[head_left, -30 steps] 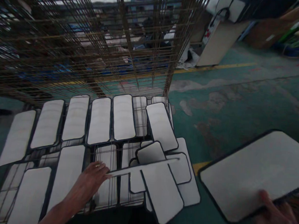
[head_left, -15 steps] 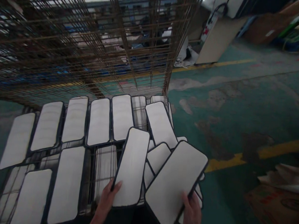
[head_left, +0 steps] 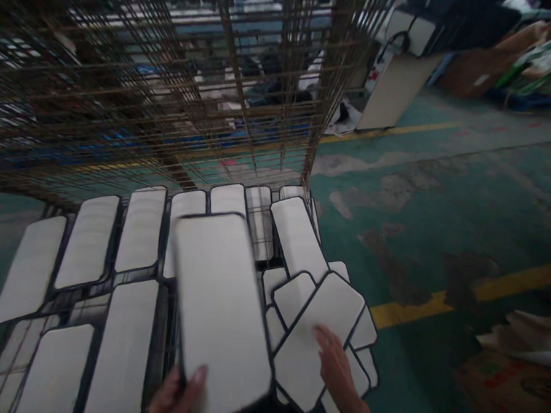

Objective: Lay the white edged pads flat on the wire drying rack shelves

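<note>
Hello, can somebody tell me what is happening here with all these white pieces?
A person is handling flat white panels with dark edges over a wire rack tray. The left hand grips one panel by its near end and holds it raised above the tray; it looks blurred. The right hand rests flat on the top panel of a loose, overlapping pile at the tray's right end. More panels lie side by side in rows on the tray. Behind it stands a tall wire rack.

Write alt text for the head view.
The left hand lifts a white, dark-edged panel above a wire rack shelf lined with similar panels, while the right hand rests on a loose pile of panels at the shelf's right end, beside a worn green floor.
</note>
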Tool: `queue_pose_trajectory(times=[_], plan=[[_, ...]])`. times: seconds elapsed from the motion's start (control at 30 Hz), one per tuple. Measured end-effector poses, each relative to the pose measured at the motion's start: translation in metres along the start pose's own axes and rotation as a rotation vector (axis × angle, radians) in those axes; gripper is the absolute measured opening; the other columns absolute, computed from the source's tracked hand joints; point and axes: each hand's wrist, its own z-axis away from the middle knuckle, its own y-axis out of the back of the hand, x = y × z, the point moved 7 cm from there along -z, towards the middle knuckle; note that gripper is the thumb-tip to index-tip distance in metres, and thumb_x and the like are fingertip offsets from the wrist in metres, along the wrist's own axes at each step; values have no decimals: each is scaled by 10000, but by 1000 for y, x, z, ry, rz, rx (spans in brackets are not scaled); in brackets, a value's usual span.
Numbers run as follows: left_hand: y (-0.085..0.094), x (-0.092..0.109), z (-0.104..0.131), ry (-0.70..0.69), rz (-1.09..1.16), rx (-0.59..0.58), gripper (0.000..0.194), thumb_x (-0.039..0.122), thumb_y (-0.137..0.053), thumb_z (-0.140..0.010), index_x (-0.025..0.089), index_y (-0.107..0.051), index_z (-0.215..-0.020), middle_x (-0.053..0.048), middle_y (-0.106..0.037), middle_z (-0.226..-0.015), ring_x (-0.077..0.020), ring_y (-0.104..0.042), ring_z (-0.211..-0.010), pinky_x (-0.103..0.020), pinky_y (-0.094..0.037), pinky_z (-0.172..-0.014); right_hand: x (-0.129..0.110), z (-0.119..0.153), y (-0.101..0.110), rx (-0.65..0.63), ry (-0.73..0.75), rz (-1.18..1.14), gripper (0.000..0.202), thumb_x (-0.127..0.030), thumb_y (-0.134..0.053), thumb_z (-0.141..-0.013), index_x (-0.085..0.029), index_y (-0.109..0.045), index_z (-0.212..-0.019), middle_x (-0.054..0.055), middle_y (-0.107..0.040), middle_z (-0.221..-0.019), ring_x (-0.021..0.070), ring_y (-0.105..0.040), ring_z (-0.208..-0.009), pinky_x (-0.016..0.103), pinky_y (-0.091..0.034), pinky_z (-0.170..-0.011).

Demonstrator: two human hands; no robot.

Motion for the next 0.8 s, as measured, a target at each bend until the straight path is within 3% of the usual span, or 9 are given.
queue_pose_trajectory(times=[0.07, 0.17, 0.23, 0.3, 0.37, 0.43, 0.53, 0.67, 0.8], plan=[[-57, -8, 0, 8, -9, -157, 572, 586, -654, -559, 198, -661, -980, -80, -678, -989, -334, -577, -1037, -404, -488, -881, 4, -9, 24, -40, -14, -82, 278, -256, -524, -684, -186, -719, -868, 105, -688, -991, 290, -622, -976, 468, -487, -895], [-150, -12, -5, -23, -199, -486, 653, 470, -604, -612, 90, -587, -1142, -155, -578, -1212, -318, -495, -1173, -380, -405, -994, 18, -31, 83, -2, -86, -166, 335, -428, -536, -683, -158, -698, -797, 101, -705, -810, 278, -668, -732, 429, -556, -661], [-183, -6, -11, -67, -293, -601, 659, 366, -524, -683, 28, -483, -1247, -178, -516, -1285, -271, -472, -1208, -336, -372, -1019, 27, -55, 124, 121, -145, -177, 466, -522, -489, -688, -122, -664, -853, 135, -693, -797, 275, -663, -673, 425, -547, -606], [-192, 2, -18, -124, -439, -594, 665, 243, -480, -716, 7, -376, -1328, -186, -509, -1288, -254, -486, -1189, -343, -373, -1008, 28, -89, 146, 250, -179, -156, 565, -588, -487, -664, -109, -626, -929, 165, -679, -868, 277, -658, -740, 437, -537, -675], [-186, 9, -23, -216, -673, -450, 714, 131, -474, -705, 46, -296, -1391, -182, -491, -1307, -282, -460, -1208, -419, -352, -1014, 21, -133, 139, 307, -183, -120, 595, -583, -557, -644, -115, -596, -1009, 172, -647, -1022, 276, -625, -913, 432, -500, -819], [-185, 19, -19, -388, -836, -259, 704, 88, -435, -741, 137, -270, -1424, -153, -408, -1391, -300, -367, -1286, -492, -300, -1044, 7, -181, 109, 290, -186, -72, 559, -494, -630, -675, -122, -564, -1088, 161, -592, -1157, 262, -574, -1027, 429, -453, -905], [-216, 21, 7, -719, -832, -248, 617, 183, -416, -825, 287, -284, -1419, -55, -221, -1499, -306, -176, -1378, -540, -247, -1082, -17, -235, 61, 211, -221, 26, 407, -374, -665, -750, -128, -573, -1061, 113, -597, -1128, 236, -554, -1044, 460, -411, -939], [-262, 1, 26, -792, -823, -370, 815, 174, -572, -735, 391, -187, -1420, -23, -81, -1513, -376, -86, -1371, -662, -229, -1045, -39, -246, 41, 114, -209, 120, 214, -336, -655, -789, -132, -614, -838, 31, -632, -851, 181, -592, -864, 418, -447, -860], [-273, -7, 25, -770, -853, -312, 892, 102, -613, -694, 407, -186, -1415, -22, -53, -1517, -378, -68, -1363, -657, -243, -1050, -54, -226, 56, 155, -104, 108, 170, -278, -688, -737, -140, -595, -770, -4, -601, -721, 142, -571, -722, 347, -460, -762]])
